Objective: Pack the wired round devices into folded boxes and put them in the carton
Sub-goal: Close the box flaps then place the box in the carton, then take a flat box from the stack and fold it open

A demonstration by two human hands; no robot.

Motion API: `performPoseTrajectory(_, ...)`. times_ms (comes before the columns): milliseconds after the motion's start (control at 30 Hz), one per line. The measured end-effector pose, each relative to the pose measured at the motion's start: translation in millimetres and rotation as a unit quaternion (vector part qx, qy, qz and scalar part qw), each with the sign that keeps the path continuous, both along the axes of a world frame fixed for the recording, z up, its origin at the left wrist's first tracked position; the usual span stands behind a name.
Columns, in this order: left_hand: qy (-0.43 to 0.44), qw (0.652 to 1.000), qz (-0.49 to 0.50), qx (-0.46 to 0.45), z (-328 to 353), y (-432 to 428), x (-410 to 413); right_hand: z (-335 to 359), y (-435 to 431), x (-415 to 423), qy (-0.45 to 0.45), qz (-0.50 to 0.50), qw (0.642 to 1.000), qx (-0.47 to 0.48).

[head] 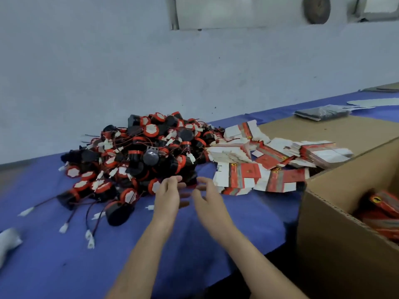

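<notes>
A big heap of black round devices (142,152) with red rims, thin wires and white plugs lies on the blue table cover. Flat red-and-white box blanks (267,160) are spread in stacks to its right. A brown carton (336,244) stands open at the right, with several packed red boxes (382,212) inside. My left hand (168,197) and my right hand (207,201) hover side by side just in front of the heap, fingers apart and blurred, holding nothing.
The blue cover (64,266) ends at the near edge beside the carton. A carton flap (323,130) lies flat behind the blanks. A dark wrapped packet (321,112) and pale sheets lie far right. A white object (7,240) sits at the left edge.
</notes>
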State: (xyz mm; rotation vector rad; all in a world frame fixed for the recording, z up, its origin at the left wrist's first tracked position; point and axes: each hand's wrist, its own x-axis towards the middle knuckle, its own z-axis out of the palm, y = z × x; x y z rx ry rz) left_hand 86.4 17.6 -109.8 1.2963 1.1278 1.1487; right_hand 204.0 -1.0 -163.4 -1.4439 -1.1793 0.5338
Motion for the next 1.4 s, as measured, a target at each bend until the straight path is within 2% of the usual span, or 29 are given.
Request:
performPoseTrajectory(100,0.038,0.998,0.05,-0.028,-39,22,-29,5,1,-8,-0.062,0.019,0.998,-0.021)
performPoseTrajectory(167,0.061,0.996,0.049,-0.032,-46,35,-40,8,5,-7,-0.145,0.009,0.989,-0.04)
performPoseTrajectory(267,0.149,0.988,0.0,0.03,-41,50,-49,19,14,2,-0.295,-0.075,0.952,-0.032)
performPoseTrajectory(367,0.202,0.976,-0.01,0.08,-43,55,-57,19,23,21,-0.367,-0.162,0.912,-0.084)
performPoseTrajectory(500,0.247,0.964,-0.015,0.096,-44,49,-56,2,23,49,-0.399,-0.144,0.874,-0.237)
performPoseTrajectory(600,0.257,0.961,-0.01,0.101,-43,46,-55,-2,14,53,-0.434,-0.155,0.856,-0.233)
performPoseTrajectory(733,0.258,0.96,-0.002,0.11,-42,40,-59,5,2,52,-0.425,-0.175,0.865,-0.2)
performPoseTrajectory(800,0.248,0.962,0.007,0.118,-41,38,-62,13,-4,51,-0.401,-0.179,0.889,-0.128)
performPoseTrajectory(833,0.236,0.964,0.016,0.125,-40,37,-62,19,-8,49,-0.366,-0.165,0.913,-0.067)
performPoseTrajectory(900,0.198,0.969,0.038,0.141,-36,35,-64,32,-18,41,-0.218,-0.101,0.968,0.069)
performPoseTrajectory(967,0.141,0.976,0.065,0.153,-29,35,-65,42,-27,28,-0.058,-0.027,0.988,0.143)
performPoseTrajectory(1033,0.077,0.982,0.076,0.156,-21,33,-67,46,-28,16,0.052,0.028,0.988,0.145)
performPoseTrajectory(1100,0.032,0.987,0.053,0.147,-14,26,-67,46,-24,4,0.141,0.063,0.984,0.092)
performPoseTrajectory(1167,0.023,0.992,0.024,0.12,-11,19,-67,45,-15,-7,0.194,0.094,0.976,0.026)
performPoseTrajectory(1267,0.024,0.998,0.038,0.039,-9,14,-69,45,0,-21,0.227,0.104,0.968,-0.01)
performPoseTrajectory(1400,-0.009,0.998,0.056,-0.01,-10,12,-74,38,16,-40,0.171,0.075,0.982,0.014)
